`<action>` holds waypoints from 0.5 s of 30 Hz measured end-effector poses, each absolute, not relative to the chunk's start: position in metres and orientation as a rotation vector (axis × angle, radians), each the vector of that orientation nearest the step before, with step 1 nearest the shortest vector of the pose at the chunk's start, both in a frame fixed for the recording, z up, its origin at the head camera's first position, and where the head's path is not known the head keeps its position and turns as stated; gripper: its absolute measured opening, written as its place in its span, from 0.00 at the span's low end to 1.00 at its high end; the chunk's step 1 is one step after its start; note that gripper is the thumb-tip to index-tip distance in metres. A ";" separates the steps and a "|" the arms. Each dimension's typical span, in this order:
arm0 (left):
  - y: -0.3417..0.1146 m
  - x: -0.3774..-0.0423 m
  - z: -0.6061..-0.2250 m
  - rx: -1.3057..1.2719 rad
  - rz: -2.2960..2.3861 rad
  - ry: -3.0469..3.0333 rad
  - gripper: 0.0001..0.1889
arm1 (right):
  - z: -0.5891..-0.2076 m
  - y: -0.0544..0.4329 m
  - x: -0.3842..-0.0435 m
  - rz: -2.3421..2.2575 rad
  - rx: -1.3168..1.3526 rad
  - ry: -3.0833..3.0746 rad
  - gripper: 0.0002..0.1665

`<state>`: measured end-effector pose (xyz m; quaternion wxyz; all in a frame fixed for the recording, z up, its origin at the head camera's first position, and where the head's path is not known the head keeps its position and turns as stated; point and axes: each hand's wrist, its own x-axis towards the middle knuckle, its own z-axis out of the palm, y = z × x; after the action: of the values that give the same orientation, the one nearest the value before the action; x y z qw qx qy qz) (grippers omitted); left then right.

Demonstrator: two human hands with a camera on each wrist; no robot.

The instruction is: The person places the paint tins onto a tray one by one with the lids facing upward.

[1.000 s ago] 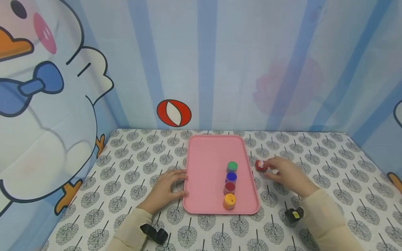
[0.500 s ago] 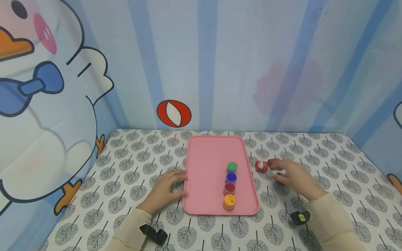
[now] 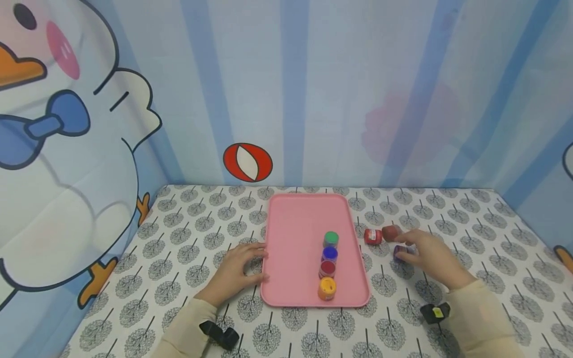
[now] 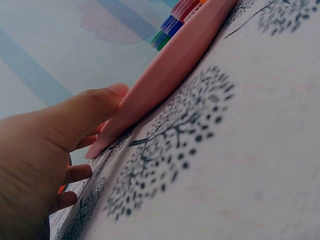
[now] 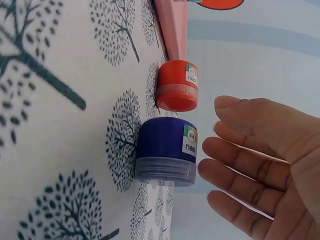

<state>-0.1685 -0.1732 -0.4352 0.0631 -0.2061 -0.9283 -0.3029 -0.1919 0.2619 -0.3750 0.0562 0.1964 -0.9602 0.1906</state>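
Purple-blue jar (image 5: 166, 139), partly behind right hand (image 3: 430, 256), head view

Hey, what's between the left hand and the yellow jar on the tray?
Just a bare stretch of the pink tray. The head view shows nothing standing between the left hand, at the tray's left rim, and the yellow jar.

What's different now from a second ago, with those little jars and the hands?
The right hand has moved right, off the red jar its fingers were at; a brownish-red jar now shows clearly. It is now beside the purple jar, not holding it. The left hand stays by the pink tray, whose four jars stay put.
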 end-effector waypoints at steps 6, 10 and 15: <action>-0.172 -0.168 -0.435 -0.623 -0.918 -2.797 0.27 | -0.375 0.269 -0.192 0.588 0.560 -2.981 0.21; -0.172 -0.167 -0.436 -0.628 -0.905 -2.787 0.27 | -0.378 0.275 -0.193 0.590 0.483 -3.059 0.26; -0.172 -0.169 -0.437 -0.632 -0.895 -2.766 0.26 | -0.379 0.280 -0.192 0.612 0.457 -3.095 0.27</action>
<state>-0.1691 -0.1721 -0.4371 0.0829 -0.2116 -0.9265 -0.2999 -0.1917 0.2802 -0.3786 -0.0231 0.1432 -0.9706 0.1920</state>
